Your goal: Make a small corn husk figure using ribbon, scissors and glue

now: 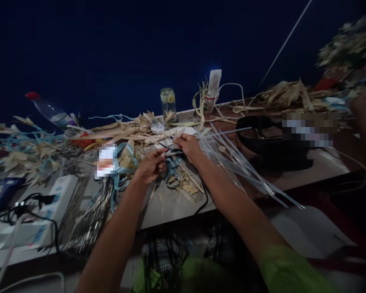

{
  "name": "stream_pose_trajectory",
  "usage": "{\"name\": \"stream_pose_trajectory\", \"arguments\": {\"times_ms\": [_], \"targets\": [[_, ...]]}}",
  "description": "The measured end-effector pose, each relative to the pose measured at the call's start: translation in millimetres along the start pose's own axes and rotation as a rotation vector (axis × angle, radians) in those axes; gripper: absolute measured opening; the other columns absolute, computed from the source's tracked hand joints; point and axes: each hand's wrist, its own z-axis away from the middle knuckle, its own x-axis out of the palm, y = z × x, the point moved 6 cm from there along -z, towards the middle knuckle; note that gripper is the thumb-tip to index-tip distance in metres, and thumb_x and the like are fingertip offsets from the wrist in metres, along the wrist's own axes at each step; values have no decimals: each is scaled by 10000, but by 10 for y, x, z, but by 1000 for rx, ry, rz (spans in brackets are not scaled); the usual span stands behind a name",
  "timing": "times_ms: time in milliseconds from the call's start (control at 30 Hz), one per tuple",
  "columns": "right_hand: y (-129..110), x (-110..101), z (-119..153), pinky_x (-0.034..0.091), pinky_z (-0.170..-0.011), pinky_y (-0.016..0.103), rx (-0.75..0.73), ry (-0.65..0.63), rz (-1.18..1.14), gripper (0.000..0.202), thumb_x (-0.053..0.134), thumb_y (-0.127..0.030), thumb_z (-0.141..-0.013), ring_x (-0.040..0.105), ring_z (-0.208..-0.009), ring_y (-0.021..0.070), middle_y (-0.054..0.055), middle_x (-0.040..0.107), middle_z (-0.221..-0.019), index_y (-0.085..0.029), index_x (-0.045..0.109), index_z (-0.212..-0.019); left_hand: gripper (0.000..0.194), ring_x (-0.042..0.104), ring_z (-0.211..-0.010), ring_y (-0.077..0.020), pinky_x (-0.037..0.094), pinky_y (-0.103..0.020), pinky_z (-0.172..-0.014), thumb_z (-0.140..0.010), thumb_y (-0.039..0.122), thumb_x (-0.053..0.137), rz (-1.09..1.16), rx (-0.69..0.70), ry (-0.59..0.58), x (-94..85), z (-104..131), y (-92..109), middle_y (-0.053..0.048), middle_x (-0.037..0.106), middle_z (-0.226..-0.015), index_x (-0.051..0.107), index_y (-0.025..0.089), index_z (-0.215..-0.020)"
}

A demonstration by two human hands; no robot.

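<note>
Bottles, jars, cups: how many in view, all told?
3 visible: a red-capped bottle, tilted, at the rear left; a clear jar, rear centre; a cup, right of the jar. More may be hidden in the clutter.

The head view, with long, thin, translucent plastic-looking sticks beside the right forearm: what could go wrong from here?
The long, thin, translucent plastic-looking sticks reach past the pale table's front edge, so the right forearm might knock some off.

The thin black flexible cord below the right hand could snag on a sleeve or arm.

Dry, tan, husk-like scraps lying below both hands could get caught up with whatever is handled.
</note>
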Motion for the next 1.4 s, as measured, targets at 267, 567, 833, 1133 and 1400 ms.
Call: {"name": "stream_pose_trajectory", "arguments": {"times_ms": [267, 567, 833, 1133, 1400], "targets": [[-15, 117, 88, 238, -468, 228, 87, -114, -37, 243, 661, -338, -594, 332, -447, 55, -63, 420, -448, -162, 500, -549, 333, 302, -379, 2, 254, -116, -361, -666, 106, 663, 132, -56, -50, 40, -35, -104, 41, 472, -576, 583, 127, -988], [1, 150, 130, 230, -438, 210, 213, -195, -107, 255, 688, -304, -555, 355, -426, 45, -59, 460, -460, -161, 477, -546, 366, 317, -382, -12, 254, -129, -371, -682, 65, 606, 143, -71, -86, 51, -18, -125, 43, 460, -576, 579, 191, -1025], [5, 155, 147, 247, -436, 210, 236, -230, -96, 275, 718, -332, -540, 358, -425, 46, -55, 473, -464, -152, 512, -564, 385, 297, -386, -8, 254, -121, -376, -683, 61, 592, 120, -87, -105, 102, 27, -123, 56, 419, -564, 559, 175, -1050], [-50, 38, 50, 265, -472, 220, 120, -95, -153, 243, 674, -301, -598, 368, -438, 47, -57, 448, -468, -158, 488, -536, 459, 396, -397, -31, 309, -153, -396, -640, 107, 603, -138, 36, 98, -176, 124, 200, 50, 496, -606, 534, 174, -1089], [-63, 38, 67, 253, -462, 221, 107, -65, -120, 249, 662, -313, -600, 349, -434, 49, -59, 425, -462, -170, 471, -529, 321, 482, -428, -79, 361, -183, -450, -643, 118, 540, -759, 429, 498, -487, 254, 662, 48, 503, -515, 603, 145, -956]]}}
